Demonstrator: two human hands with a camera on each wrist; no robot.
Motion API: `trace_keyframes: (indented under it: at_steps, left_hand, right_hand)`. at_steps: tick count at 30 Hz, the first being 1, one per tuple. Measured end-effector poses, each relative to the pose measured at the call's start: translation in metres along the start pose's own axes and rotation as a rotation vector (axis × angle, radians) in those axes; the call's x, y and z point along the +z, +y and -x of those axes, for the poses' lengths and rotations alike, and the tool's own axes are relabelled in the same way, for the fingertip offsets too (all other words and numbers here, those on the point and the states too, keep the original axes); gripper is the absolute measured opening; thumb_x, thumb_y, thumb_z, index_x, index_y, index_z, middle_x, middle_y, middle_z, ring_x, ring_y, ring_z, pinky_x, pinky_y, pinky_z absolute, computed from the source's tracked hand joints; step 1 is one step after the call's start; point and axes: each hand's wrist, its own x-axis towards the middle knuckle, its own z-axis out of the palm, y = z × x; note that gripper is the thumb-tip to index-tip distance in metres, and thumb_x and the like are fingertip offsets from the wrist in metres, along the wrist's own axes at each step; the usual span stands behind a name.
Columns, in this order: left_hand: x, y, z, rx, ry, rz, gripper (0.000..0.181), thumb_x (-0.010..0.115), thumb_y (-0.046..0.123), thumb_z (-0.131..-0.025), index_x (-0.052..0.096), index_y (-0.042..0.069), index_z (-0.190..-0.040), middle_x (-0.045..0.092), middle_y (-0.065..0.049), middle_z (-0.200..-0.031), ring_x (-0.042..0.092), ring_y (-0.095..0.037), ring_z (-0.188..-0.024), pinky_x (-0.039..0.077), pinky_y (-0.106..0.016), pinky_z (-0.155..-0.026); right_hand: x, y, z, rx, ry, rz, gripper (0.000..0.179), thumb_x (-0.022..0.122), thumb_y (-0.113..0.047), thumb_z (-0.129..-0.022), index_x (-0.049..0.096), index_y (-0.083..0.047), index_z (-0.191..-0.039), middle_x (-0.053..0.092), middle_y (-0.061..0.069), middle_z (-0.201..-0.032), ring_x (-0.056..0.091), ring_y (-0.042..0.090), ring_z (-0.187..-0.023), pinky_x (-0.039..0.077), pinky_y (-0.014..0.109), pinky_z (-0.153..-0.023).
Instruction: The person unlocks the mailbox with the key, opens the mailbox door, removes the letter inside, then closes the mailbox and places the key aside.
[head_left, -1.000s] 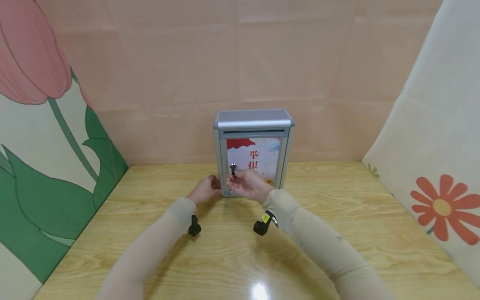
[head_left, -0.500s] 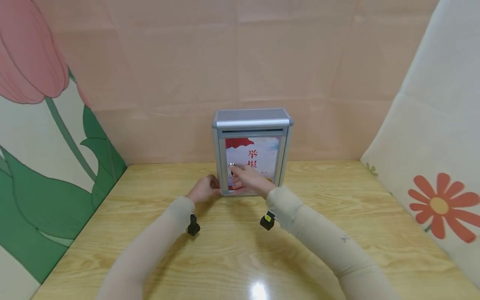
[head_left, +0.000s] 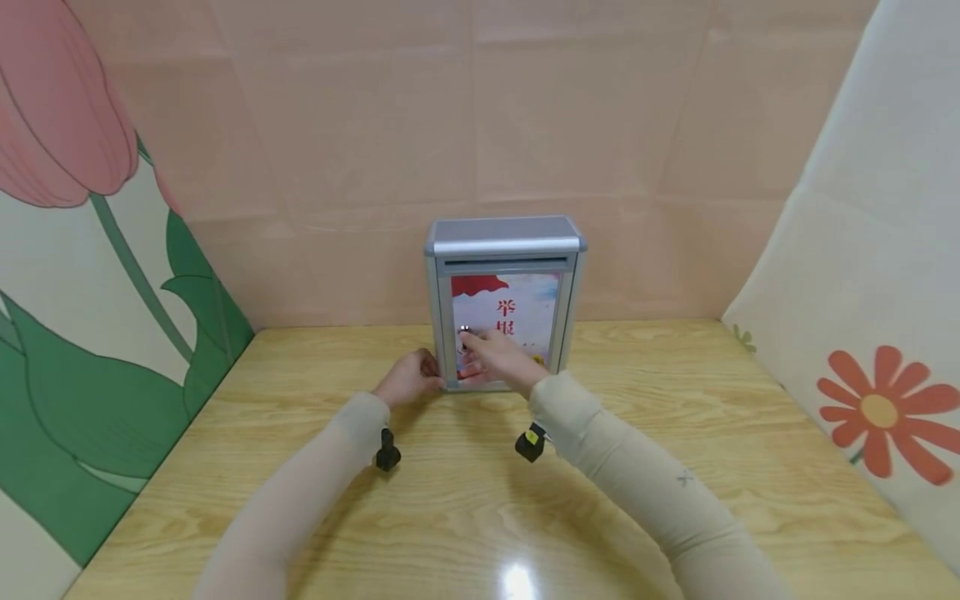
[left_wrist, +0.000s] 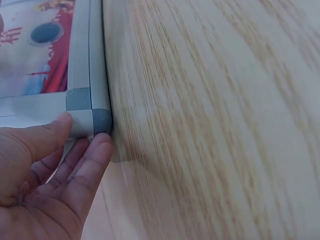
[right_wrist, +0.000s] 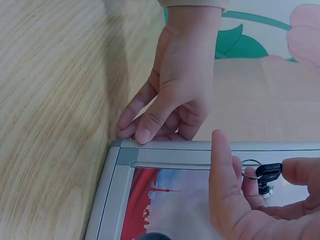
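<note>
A grey metal letter box [head_left: 510,247] with a slot and a printed front stands upright against the back wall. My left hand [head_left: 408,377] grips its lower left corner, thumb on the front frame and fingers round the side, as the left wrist view shows. My right hand [head_left: 501,357] is in front of the box's left part. In the right wrist view its thumb and a finger pinch a black-headed key [right_wrist: 269,172] on a metal ring. The key is at the silver lock [right_wrist: 266,190] in the door; its blade is hidden.
The box stands on a wood-grain table [head_left: 450,517]. Behind it rises a pink cloth wall [head_left: 360,167]. Flower-printed panels [head_left: 787,275] flank both sides. A dark round spot [left_wrist: 46,33] is on the printed front.
My right hand has turned over at the key, its thumb side now up and covering more of it. The left hand keeps its place at the corner.
</note>
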Motion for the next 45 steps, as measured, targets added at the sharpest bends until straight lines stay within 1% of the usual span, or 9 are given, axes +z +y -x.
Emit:
trace_keyframes:
  at_steps: [5,14,19,24,30,34,37,41,45]
  left_hand:
    - [0.001,-0.001,0.0,-0.012,-0.004,0.006,0.022,0.073,0.009,-0.086,0.058,-0.001,-0.099,0.063,-0.01,-0.088,0.058,-0.017,-0.077,0.049,-0.026,-0.067]
    - [0.002,-0.001,-0.001,-0.007,0.005,0.011,0.019,0.072,0.004,-0.084,0.058,-0.002,-0.097,0.063,-0.011,-0.086,0.059,-0.016,-0.073,0.051,-0.026,-0.064]
    - [0.002,0.0,-0.001,-0.012,0.0,0.005,0.018,0.071,0.004,-0.084,0.058,-0.002,-0.096,0.062,-0.011,-0.085,0.058,-0.015,-0.071,0.05,-0.025,-0.062]
    - [0.001,0.0,-0.001,-0.014,-0.003,-0.011,0.018,0.071,0.006,-0.085,0.058,-0.001,-0.095,0.062,-0.01,-0.085,0.057,-0.016,-0.072,0.048,-0.025,-0.062]
    - [0.001,0.001,0.0,-0.029,-0.004,-0.003,0.017,0.071,0.007,-0.086,0.058,0.0,-0.095,0.062,-0.01,-0.086,0.058,-0.016,-0.073,0.049,-0.026,-0.064]
    - [0.002,0.002,0.001,-0.04,-0.007,0.006,0.018,0.07,0.008,-0.086,0.058,0.0,-0.096,0.062,-0.01,-0.087,0.058,-0.016,-0.073,0.05,-0.027,-0.064]
    - [0.002,0.001,0.0,-0.036,-0.005,0.011,0.018,0.07,0.008,-0.086,0.057,-0.001,-0.096,0.062,-0.011,-0.087,0.059,-0.016,-0.073,0.05,-0.026,-0.063]
    - [0.002,0.001,0.0,-0.036,0.002,0.019,0.018,0.07,0.007,-0.086,0.057,-0.001,-0.095,0.062,-0.011,-0.085,0.058,-0.016,-0.07,0.049,-0.026,-0.061]
    - [0.002,0.001,0.0,-0.035,0.01,0.029,0.019,0.071,0.007,-0.086,0.057,-0.002,-0.095,0.061,-0.011,-0.084,0.057,-0.016,-0.069,0.049,-0.026,-0.06]
  right_hand:
    - [0.001,0.001,0.001,0.004,0.0,-0.021,0.043,0.041,-0.034,-0.105,0.048,0.002,-0.126,0.054,0.026,-0.123,0.064,0.028,-0.091,0.058,0.036,-0.079]
    - [0.002,0.001,0.007,0.031,-0.016,-0.101,0.045,0.042,-0.031,-0.105,0.043,0.002,-0.135,0.054,0.026,-0.121,0.063,0.025,-0.084,0.057,0.04,-0.084]
    - [0.001,0.004,0.01,0.047,-0.014,-0.089,0.048,0.042,-0.032,-0.104,0.041,0.001,-0.139,0.055,0.026,-0.124,0.063,0.021,-0.079,0.057,0.041,-0.085]
    - [0.0,0.007,0.013,0.046,-0.018,-0.082,0.05,0.043,-0.032,-0.104,0.039,0.0,-0.141,0.054,0.027,-0.125,0.063,0.021,-0.078,0.057,0.041,-0.083]
    - [-0.001,0.008,0.02,0.032,-0.038,-0.102,0.053,0.042,-0.032,-0.104,0.032,0.0,-0.146,0.054,0.028,-0.125,0.064,0.02,-0.077,0.053,0.048,-0.091]
    - [-0.002,0.009,0.027,0.015,-0.044,-0.08,0.052,0.042,-0.032,-0.104,0.034,0.001,-0.145,0.054,0.027,-0.123,0.065,0.022,-0.079,0.055,0.045,-0.088]
    - [-0.004,0.011,0.032,0.005,-0.052,-0.068,0.05,0.043,-0.031,-0.104,0.036,0.001,-0.143,0.054,0.027,-0.122,0.066,0.024,-0.083,0.056,0.042,-0.085]
    - [-0.006,0.013,0.037,-0.006,-0.07,-0.065,0.049,0.043,-0.03,-0.104,0.037,0.001,-0.142,0.054,0.027,-0.121,0.067,0.027,-0.086,0.055,0.044,-0.087]
    - [-0.008,0.015,0.04,-0.028,-0.09,-0.058,0.046,0.041,-0.028,-0.105,0.04,0.004,-0.137,0.055,0.029,-0.118,0.067,0.027,-0.085,0.055,0.045,-0.087]
